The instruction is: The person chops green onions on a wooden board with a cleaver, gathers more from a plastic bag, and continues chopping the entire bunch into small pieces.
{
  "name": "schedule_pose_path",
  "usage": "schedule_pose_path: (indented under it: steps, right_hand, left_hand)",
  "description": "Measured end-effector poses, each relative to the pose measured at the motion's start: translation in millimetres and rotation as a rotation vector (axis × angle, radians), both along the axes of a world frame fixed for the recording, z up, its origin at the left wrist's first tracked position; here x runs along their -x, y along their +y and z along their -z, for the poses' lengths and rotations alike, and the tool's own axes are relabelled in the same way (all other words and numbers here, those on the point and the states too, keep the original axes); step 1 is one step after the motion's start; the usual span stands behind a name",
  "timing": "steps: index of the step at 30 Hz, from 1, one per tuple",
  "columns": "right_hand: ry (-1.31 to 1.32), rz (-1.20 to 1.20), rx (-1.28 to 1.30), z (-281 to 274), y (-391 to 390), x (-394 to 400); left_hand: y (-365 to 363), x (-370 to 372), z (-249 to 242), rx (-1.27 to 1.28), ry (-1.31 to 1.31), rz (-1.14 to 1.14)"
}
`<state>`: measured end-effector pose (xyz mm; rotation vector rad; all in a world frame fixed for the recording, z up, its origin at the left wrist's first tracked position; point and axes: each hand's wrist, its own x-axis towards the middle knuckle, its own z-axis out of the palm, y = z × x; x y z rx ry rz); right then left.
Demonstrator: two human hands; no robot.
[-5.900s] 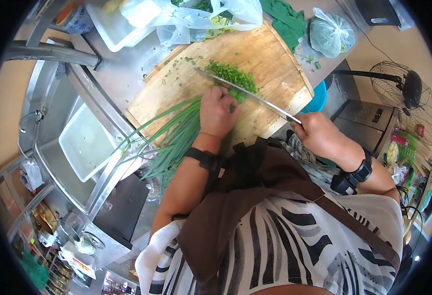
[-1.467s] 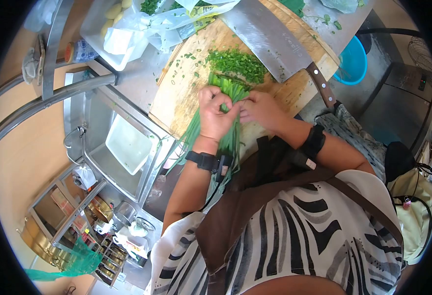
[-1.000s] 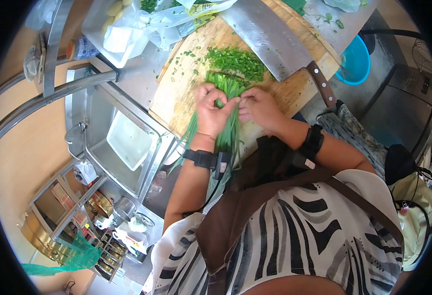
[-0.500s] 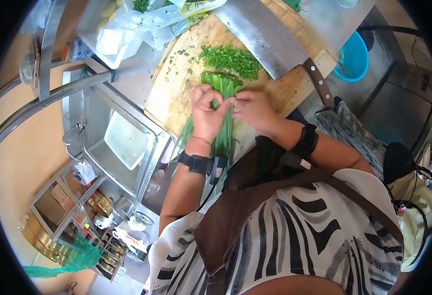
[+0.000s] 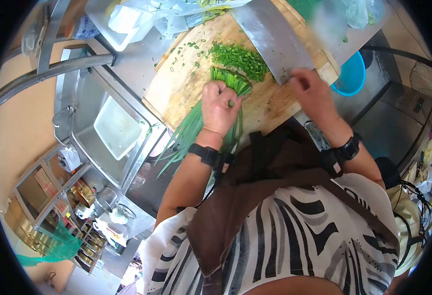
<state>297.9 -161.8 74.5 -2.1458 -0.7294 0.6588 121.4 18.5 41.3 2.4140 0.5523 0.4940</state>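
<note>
My left hand (image 5: pixel 219 108) is closed around a bunch of garlic chives (image 5: pixel 186 129), pressing it onto the round-edged wooden cutting board (image 5: pixel 176 101). The cut ends (image 5: pixel 229 78) stick out beyond my fingers, and the long green leaves trail toward me. My right hand (image 5: pixel 316 96) is over the handle of a wide cleaver (image 5: pixel 270 37), its fingers curled and slightly blurred. That handle is hidden beneath the hand. The blade lies flat on the board, beside a heap of chopped chives (image 5: pixel 243 60).
At left is a metal sink (image 5: pixel 85 130) with a white tray (image 5: pixel 117 128) in it. A blue bucket (image 5: pixel 351 73) stands at right below the counter. Plastic bags (image 5: pixel 169 17) and a white container (image 5: pixel 122 39) lie beyond the board. A metal rack (image 5: pixel 54 196) stands lower left.
My right hand has left the chives and moved right to the cleaver's handle. My left hand still holds the bunch, whose leaves now fan out further left.
</note>
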Motion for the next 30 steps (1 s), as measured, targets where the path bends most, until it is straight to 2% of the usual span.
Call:
schedule_pose_path:
  steps: [1,2,4,5,7,8,10,11,13,14,15,17,18,19,22,23,25,30]
  right_hand:
    - [-0.402,-0.004,-0.029,7.0,-11.7,-11.1]
    - [-0.413,-0.014,-0.029,11.2,-21.7,-19.8]
    - [-0.709,-0.089,0.165,14.2,-31.4,-30.7]
    - [-0.718,-0.098,0.162,16.9,-31.1,-29.7]
    - [-0.528,-0.064,0.244,15.3,-25.4,-26.1]
    - [-0.535,-0.071,0.241,12.9,-23.8,-31.1]
    - [-0.18,-0.13,0.301,6.4,-19.9,-48.3]
    - [-0.19,-0.135,0.298,3.3,-20.3,-54.0]
    - [1.038,0.108,-0.07,-12.2,-16.3,-60.0]
    - [1.163,0.128,-0.08,-23.5,-16.7,-57.2]
    - [1.153,0.126,-0.075,-29.5,-19.2,-56.3]
    - [1.096,0.015,-0.05,-39.5,-22.1,-54.9]
    - [0.88,0.043,0.08,-56.9,-15.2,-38.9]
    - [0.873,0.039,0.084,-59.3,-17.8,-27.6]
    - [0.329,-0.161,0.152,-67.8,-24.6,-2.0]
    - [0.325,-0.159,0.158,-77.1,-22.0,5.8]
    - [-0.306,-0.424,0.097,-93.1,-12.7,22.3]
    - [-0.366,-0.558,0.253,-108.9,1.8,33.1]
  left_hand:
    - [-0.1,0.0,0.0,-0.014,-0.007,0.002]
    - [0.0,-0.2,-0.1,-0.012,-0.018,-0.008]
    - [0.6,-0.3,-0.8,-0.023,-0.017,0.004]
    - [0.7,-0.4,-1.2,-0.024,-0.025,-0.007]
    - [1.5,-0.7,-2.0,-0.014,-0.017,0.0]
    - [1.9,-0.2,-2.7,-0.016,-0.023,-0.009]
    - [4.5,-0.3,-4.7,0.029,0.023,-0.006]
    - [5.8,-0.5,-5.7,0.026,0.014,-0.013]
    - [7.0,-0.8,-7.8,0.07,0.042,0.011]
    - [7.0,-1.4,-7.7,0.073,0.031,0.007]
    - [6.7,-1.4,-7.1,0.057,0.017,0.007]
    - [7.6,-1.7,-5.4,0.041,-0.006,0.001]
    - [8.1,-0.7,-4.4,0.045,-0.013,0.01]
    - [8.9,-0.1,-3.9,0.047,-0.019,0.018]
    - [9.7,0.1,-2.5,0.043,-0.038,0.027]
    - [9.4,0.6,-2.4,0.049,-0.044,0.028]
    - [10.9,-0.4,-6.0,0.053,0.034,0.047]
    - [14.3,-6.1,-19.6,0.016,0.125,0.067]
